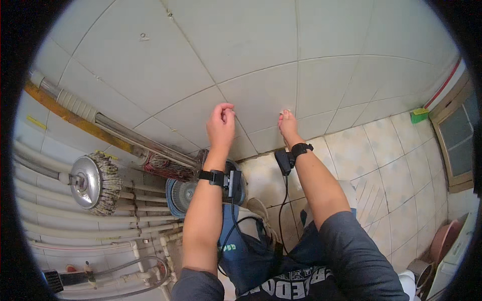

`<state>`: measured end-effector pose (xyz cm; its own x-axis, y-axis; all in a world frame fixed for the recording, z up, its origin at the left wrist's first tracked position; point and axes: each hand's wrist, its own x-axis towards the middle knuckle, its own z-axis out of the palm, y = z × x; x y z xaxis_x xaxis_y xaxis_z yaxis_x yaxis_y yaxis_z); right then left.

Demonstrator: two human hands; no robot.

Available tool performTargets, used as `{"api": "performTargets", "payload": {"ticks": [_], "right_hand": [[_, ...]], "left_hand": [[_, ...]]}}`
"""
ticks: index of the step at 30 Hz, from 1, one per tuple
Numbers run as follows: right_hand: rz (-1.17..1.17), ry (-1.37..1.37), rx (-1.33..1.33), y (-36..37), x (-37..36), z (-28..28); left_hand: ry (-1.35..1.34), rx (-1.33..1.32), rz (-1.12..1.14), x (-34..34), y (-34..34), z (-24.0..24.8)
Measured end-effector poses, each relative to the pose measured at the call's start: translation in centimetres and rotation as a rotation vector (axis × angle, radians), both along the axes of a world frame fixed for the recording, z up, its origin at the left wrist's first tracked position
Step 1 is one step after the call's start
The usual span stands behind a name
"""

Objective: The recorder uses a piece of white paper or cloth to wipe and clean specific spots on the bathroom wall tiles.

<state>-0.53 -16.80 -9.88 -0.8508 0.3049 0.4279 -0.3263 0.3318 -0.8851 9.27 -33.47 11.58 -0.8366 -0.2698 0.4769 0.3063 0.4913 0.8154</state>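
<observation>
Head view, left hand: the left hand (221, 123) is in front of the tiled wall (261, 65), its fingers curled in narrowly towards the thumb; whether they hold anything I cannot tell.
Head view, right hand: the right hand (288, 126) is level with it to the right, fingers drawn together; whether they are closed on anything I cannot tell.
Pale bit: a small pale bit (282, 112) shows at the right fingertips, so the right hand is nearer; too small to tell its kind or long axis.
Wall: it lies ahead of both hands, its broad face across their reach; contact cannot be told.
Wrists: a black strapped device (228, 183) on the left, another dark device (284, 161) on the right.
Left side: a mop with a round metal head (86, 183), a reddish mop (168, 165) and a blue basin (175, 200).
Right side: pale floor tiles (386, 175) and a green brush (418, 115).
</observation>
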Motion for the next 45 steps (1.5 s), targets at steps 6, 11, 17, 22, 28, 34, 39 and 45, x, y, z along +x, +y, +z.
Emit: {"api": "performTargets", "payload": {"ticks": [6,11,17,22,28,34,39,45], "right_hand": [[0.207,-0.397,-0.399,0.0,2.1,4.8],[0.294,-0.705,-0.853,-0.3,3.3,10.6],[0.387,-0.639,-0.774,-0.5,3.1,12.2],[0.426,-0.674,-0.757,-1.3,4.0,14.6],[0.485,-0.482,-0.552,-1.2,3.3,15.7],[0.6,-0.46,-0.497,-2.1,4.4,21.2],[0.561,-0.476,-0.426,-2.0,4.4,22.4],[0.633,-0.467,-0.452,-1.5,4.5,22.5]], "left_hand": [[-0.025,-0.178,0.033,-0.2,0.8,-0.5],[-0.051,-0.141,-0.047,0.0,1.2,-0.5],[-0.162,-0.214,-0.132,0.2,2.5,0.2],[-0.118,-0.375,-0.143,0.7,2.9,0.8],[-0.065,-0.413,-0.165,0.0,3.4,0.3],[0.001,-0.428,-0.096,0.8,2.9,1.9],[0.127,-0.625,-0.054,1.2,3.3,3.7],[0.192,-0.747,-0.126,0.3,4.6,3.9]]}}
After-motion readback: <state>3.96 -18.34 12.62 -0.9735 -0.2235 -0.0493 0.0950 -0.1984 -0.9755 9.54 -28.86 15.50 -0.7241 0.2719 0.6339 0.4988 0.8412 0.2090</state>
